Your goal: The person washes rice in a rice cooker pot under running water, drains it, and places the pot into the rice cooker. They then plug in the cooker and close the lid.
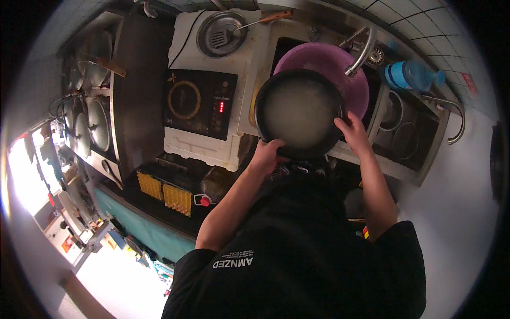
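Observation:
A round black pot [261,113] holds a cloudy, pale greenish-grey liquid [301,107]. My left hand [267,155] grips its near-left rim, the thumb on top. On the right side, my right hand [354,130] holds the rim with its thumb over the edge. The pot overlaps the near part of a pink plastic basin [356,95] in the sink and hides much of it. Above the basin curves a metal faucet [364,50]. Whether the pot touches the basin is unclear.
Left of the sink stands an induction cooktop [199,103] with a lit red display. Behind it, a slotted spatula [221,38] rests in a metal bowl [203,30]. A blue plastic bottle [410,75] lies at right, beside a second sink [410,139]. Yellow egg trays [177,199] are at lower left.

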Demonstrator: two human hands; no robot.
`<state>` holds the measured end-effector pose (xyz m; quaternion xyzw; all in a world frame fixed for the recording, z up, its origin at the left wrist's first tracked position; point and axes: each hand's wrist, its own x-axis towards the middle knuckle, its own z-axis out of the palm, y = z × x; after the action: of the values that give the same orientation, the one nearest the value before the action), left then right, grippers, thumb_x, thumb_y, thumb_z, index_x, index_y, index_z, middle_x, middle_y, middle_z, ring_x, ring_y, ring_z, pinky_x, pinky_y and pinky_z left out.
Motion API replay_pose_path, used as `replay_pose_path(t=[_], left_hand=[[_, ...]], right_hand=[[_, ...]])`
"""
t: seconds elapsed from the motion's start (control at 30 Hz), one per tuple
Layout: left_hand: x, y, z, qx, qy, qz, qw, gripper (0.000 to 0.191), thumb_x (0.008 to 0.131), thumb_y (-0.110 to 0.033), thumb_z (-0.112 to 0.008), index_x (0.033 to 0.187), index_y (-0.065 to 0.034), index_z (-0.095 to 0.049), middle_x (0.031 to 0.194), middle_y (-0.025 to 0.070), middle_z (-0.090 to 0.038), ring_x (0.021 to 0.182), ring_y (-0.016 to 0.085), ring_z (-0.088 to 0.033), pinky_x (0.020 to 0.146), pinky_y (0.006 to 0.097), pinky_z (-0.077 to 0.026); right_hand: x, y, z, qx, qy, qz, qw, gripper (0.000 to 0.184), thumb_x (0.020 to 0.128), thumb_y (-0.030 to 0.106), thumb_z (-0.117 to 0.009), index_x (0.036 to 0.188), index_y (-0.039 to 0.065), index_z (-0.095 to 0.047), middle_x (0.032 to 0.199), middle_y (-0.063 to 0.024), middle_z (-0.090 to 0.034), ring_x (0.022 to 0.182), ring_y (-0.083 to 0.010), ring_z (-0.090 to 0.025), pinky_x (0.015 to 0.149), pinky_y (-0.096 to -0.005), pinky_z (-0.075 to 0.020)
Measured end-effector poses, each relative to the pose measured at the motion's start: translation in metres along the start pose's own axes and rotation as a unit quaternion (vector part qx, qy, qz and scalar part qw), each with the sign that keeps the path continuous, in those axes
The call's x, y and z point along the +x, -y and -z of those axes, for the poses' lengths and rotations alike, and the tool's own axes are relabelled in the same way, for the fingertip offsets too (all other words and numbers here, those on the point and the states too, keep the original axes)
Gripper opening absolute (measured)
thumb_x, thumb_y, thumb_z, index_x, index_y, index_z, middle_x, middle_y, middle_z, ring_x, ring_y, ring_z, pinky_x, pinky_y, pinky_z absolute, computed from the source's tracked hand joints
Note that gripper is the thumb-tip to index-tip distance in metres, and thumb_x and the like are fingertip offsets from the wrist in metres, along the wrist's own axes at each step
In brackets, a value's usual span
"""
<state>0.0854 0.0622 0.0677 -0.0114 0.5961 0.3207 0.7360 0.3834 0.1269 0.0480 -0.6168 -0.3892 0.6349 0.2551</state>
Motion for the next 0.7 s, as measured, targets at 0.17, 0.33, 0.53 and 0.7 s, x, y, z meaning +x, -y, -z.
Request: replay_pose_path(t=[0.17,0.33,0.53,0.7], left_hand=[[-0.018,-0.011,0.0,0.001,-0.026,-0.006,1.0,0.033,0.09,-0.003,-0.061,0.122,0.0008,-0.062,0.116,0.0143,-0.068,0.1,0.031,-0.07,0.075,0.0475,-0.064],[-0.024,-0.019,0.002,0.041,-0.061,-0.01,0.997,0.033,0.088,-0.002,-0.062,0.121,0.0014,-0.061,0.114,0.0132,-0.068,0.099,0.028,-0.07,0.077,0.0466,-0.064],[-0.027,-0.02,0.005,0.021,-0.066,-0.03,0.997,0.034,0.087,-0.002,-0.062,0.121,0.0007,-0.061,0.108,0.0103,-0.068,0.095,0.026,-0.069,0.075,0.0459,-0.063],[-0.04,-0.018,0.01,-0.003,-0.052,-0.045,0.998,0.036,0.086,-0.002,-0.064,0.122,-0.0004,-0.061,0.11,0.0094,-0.068,0.096,0.025,-0.068,0.075,0.0416,-0.061]], right_hand=[[0.001,-0.009,-0.006,0.039,0.01,-0.022,0.999,0.034,0.097,0.024,-0.072,0.124,0.004,-0.065,0.112,-0.0003,-0.068,0.098,-0.0093,-0.061,0.085,-0.0266,-0.0494],[0.003,-0.006,-0.011,0.072,0.026,-0.009,0.997,0.034,0.097,0.023,-0.073,0.123,0.003,-0.065,0.109,0.0001,-0.069,0.097,-0.0087,-0.061,0.083,-0.0258,-0.0495],[-0.001,0.024,-0.013,0.044,0.048,-0.027,0.997,0.035,0.095,0.021,-0.074,0.123,0.002,-0.065,0.108,-0.0009,-0.07,0.096,-0.01,-0.063,0.083,-0.0268,-0.0506],[-0.01,0.057,-0.016,0.059,0.101,-0.024,0.993,0.029,0.094,0.018,-0.073,0.117,0.002,-0.067,0.104,-0.0007,-0.07,0.091,-0.009,-0.062,0.079,-0.0267,-0.0509]])
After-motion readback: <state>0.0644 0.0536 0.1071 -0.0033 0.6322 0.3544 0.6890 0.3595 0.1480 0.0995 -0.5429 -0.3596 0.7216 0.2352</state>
